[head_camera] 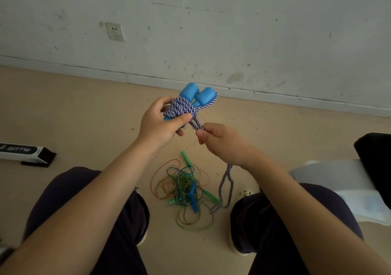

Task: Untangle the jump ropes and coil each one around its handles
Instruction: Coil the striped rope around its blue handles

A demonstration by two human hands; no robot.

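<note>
Progress: about half | left hand (157, 124) grips blue handles (195, 94) with purple rope (179, 108) mostly wound | right hand (222, 142) pinches the loose rope end | left: finish it, then tangled thin ropes (184, 187) on the floor (84, 105).

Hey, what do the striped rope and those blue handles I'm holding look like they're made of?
The striped rope looks like braided fabric cord, cotton or polyester: twisted purple and white strands and a matte surface. The blue handles look like soft foam or rubber, going by the rounded ends and dull finish with no shine, though matte plastic is possible.
</note>
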